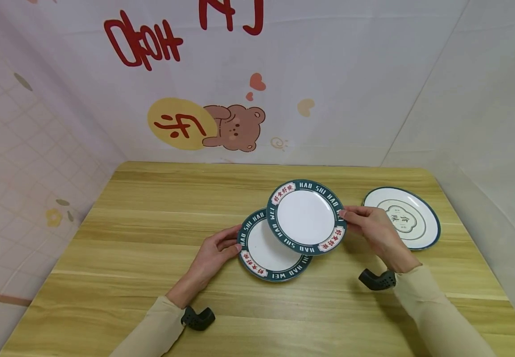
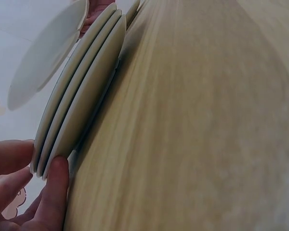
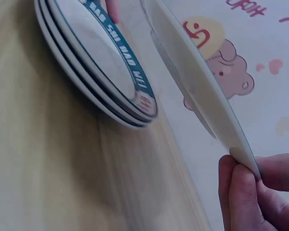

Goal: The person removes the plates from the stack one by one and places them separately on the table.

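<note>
A white plate with a green lettered rim [image 1: 305, 217] is held in the air by my right hand [image 1: 375, 233], thumb on top and fingers beneath its right edge. Below and to its left, partly covered from above, is a stack of similar plates [image 1: 263, 245]; the left wrist view shows several plates [image 2: 79, 96] lying one on another. My left hand [image 1: 210, 258] grips the stack's left edge between thumb and fingers. In the right wrist view the raised plate [image 3: 202, 82] stands apart from the stack [image 3: 94, 62].
An oval white plate with a green edge and a printed centre [image 1: 429, 223] lies at the right of the wooden table [image 1: 150, 218], behind my right hand. A wall with a printed bear [image 1: 237, 129] rises beyond the table's back edge.
</note>
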Motion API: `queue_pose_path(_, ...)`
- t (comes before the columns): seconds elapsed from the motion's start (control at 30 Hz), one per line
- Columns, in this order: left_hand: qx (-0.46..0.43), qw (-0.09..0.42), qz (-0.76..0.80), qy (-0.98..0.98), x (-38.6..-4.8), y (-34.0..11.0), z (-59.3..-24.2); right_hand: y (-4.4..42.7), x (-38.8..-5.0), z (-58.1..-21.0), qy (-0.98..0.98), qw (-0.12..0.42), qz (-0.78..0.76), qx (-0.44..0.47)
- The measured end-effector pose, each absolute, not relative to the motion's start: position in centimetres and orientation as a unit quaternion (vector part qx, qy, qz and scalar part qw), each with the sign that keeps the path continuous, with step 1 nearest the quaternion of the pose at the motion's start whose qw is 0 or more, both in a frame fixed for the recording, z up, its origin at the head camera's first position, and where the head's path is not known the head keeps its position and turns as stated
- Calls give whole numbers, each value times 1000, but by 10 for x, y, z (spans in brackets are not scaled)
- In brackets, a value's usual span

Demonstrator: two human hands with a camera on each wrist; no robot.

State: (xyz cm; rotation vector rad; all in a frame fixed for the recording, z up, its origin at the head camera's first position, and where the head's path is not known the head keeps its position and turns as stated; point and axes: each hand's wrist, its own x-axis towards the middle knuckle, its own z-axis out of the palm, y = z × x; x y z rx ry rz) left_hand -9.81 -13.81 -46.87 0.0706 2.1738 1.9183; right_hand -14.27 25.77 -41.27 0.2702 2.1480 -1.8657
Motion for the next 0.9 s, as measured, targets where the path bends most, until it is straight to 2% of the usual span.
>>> queue_pose_path(0.57, -26, 59, 623, 780, -94, -124, -463, 286, -173, -412, 779, 115, -604, 125)
queue_pose_path(0.9, -32, 73, 590, 804, -94, -131, -460, 293, -184, -414, 766, 112, -615, 154)
